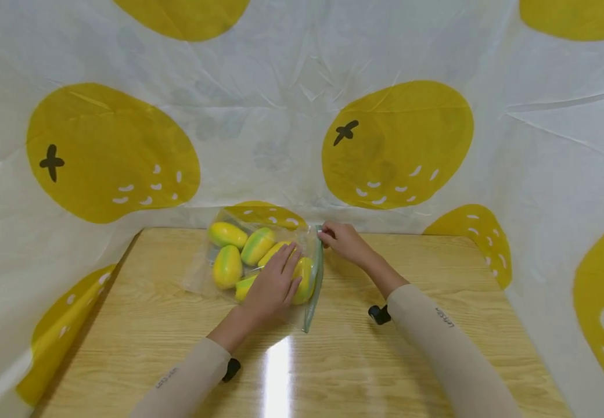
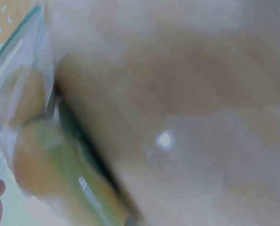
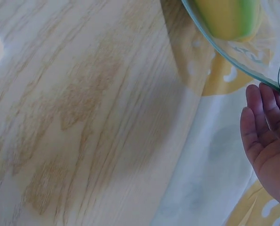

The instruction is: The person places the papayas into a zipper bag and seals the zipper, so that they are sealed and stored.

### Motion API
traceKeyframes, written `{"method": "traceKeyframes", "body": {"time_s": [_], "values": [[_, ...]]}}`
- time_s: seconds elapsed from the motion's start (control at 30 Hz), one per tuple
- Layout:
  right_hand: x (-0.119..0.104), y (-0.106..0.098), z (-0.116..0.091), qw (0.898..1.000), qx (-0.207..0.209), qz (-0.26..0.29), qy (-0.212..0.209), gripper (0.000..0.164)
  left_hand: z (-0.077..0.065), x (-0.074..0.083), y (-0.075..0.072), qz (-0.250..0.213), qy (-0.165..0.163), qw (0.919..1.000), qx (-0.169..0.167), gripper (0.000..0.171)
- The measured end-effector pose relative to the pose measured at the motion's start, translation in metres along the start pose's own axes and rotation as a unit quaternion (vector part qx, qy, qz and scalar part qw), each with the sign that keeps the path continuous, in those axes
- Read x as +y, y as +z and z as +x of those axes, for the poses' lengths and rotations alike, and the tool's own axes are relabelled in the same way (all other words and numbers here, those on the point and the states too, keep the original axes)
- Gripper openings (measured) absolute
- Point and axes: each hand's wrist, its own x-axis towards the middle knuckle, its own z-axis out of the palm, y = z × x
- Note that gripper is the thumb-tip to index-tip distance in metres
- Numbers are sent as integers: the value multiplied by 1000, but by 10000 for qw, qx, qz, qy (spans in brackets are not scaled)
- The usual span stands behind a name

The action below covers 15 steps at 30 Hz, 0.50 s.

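A clear zip bag (image 1: pixel 197 281) lies on the table, holding several yellow oval fruits (image 1: pixel 227 267) with green stripes. Its green zip edge (image 1: pixel 312 307) faces right. My left hand (image 1: pixel 273 285) rests on top of the bag with fingers extended, over the fruits nearest the opening. At the far corner of the zip edge, my right hand (image 1: pixel 345 241) pinches the strip between thumb and fingers. The right wrist view shows those fingers (image 3: pixel 264 113) at the end of the green strip. In the left wrist view, the bagged fruit (image 2: pixel 50 165) is blurred.
The wooden table (image 1: pixel 427 273) ends at a white cloth (image 1: pixel 265 145) printed with large yellow fruits, which hangs behind and at both sides. A bright light reflection lies on the table in front of the bag. Dark wrist cameras (image 1: pixel 379 314) hang under both sleeves.
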Motion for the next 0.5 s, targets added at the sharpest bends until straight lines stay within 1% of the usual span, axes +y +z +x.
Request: {"method": "traceKeyframes", "body": {"time_s": [0.13, 0.23, 0.33, 0.4, 0.5], "values": [[0, 0, 1, 10000, 54, 13, 56, 21, 19, -13, -9, -1, -79, 9997, 222, 59], [-1, 0, 2, 9999, 88, 26, 64, 21, 37, -21, -14, 38, -167, 9995, 248, 55], [-3, 0, 3, 9999, 111, 41, 15, 21, 54, -29, -17, 16, -322, 9993, 168, 48], [-5, 1, 3, 9999, 140, 66, -24, 20, 63, -34, -16, -90, -482, 9988, 83, 43], [-8, 2, 5, 9997, 180, 121, -80, 19, 74, -39, -15, -373, -784, 9961, -151, 38]]}}
